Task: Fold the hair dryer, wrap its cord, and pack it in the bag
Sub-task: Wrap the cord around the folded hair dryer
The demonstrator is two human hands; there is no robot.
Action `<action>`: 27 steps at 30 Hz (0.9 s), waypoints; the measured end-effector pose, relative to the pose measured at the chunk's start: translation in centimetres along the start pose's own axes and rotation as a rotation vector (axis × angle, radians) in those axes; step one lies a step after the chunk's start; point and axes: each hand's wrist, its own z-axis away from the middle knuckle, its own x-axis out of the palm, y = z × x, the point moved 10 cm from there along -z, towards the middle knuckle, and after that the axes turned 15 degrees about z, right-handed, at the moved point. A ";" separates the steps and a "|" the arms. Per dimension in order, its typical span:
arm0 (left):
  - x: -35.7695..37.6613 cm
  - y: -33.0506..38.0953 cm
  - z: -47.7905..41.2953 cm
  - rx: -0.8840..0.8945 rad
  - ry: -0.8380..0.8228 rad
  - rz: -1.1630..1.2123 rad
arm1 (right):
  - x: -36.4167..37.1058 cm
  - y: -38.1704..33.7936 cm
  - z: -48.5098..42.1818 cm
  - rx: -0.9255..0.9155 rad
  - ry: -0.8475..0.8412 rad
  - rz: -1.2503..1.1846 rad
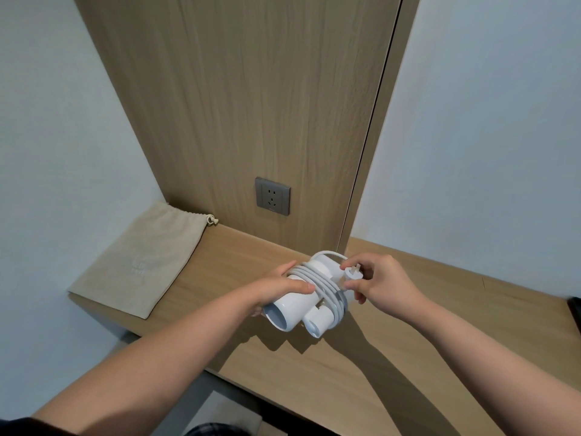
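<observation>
A white hair dryer (290,311) is held just above the wooden shelf (408,325), its handle folded against the barrel. Its white cord (317,280) is wound in several loops around the body. My left hand (279,284) grips the barrel from the left, thumb on top. My right hand (382,283) pinches the white plug (353,273) at the cord's end, beside the dryer's right side. A beige drawstring bag (141,259) lies flat on the shelf's left end, apart from both hands.
A grey wall socket (273,196) sits in the wooden panel behind the shelf. White walls flank the panel. A dark object (576,306) shows at the shelf's far right edge. The shelf's front edge runs diagonally below my arms.
</observation>
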 end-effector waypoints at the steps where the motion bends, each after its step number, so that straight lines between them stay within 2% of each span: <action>1: -0.4 0.0 0.1 0.009 0.017 0.029 | -0.2 0.1 0.1 -0.001 0.018 -0.015; 5: -1.1 0.4 0.5 0.040 0.050 0.117 | -2.2 0.7 0.1 0.037 0.152 -0.124; 8: -1.2 1.6 0.5 0.094 0.087 0.064 | -2.4 -1.1 0.3 -0.043 0.195 -0.050; 10: -0.7 2.5 0.5 0.143 0.102 -0.085 | -2.0 -2.9 0.6 -0.126 0.188 0.054; 13: 0.8 4.1 1.0 0.262 0.124 -0.402 | -1.8 -3.9 0.3 -0.158 0.177 0.137; 19: 2.4 5.9 0.9 0.342 0.145 -0.835 | -2.2 -2.7 -0.3 -0.110 0.156 0.092; 22: 2.4 6.6 0.9 0.375 0.157 -0.866 | -3.2 -0.9 -1.0 -0.056 0.192 -0.013; 27: 0.8 6.8 0.6 0.352 0.205 -0.719 | -3.3 -0.7 -0.7 -0.059 0.224 -0.030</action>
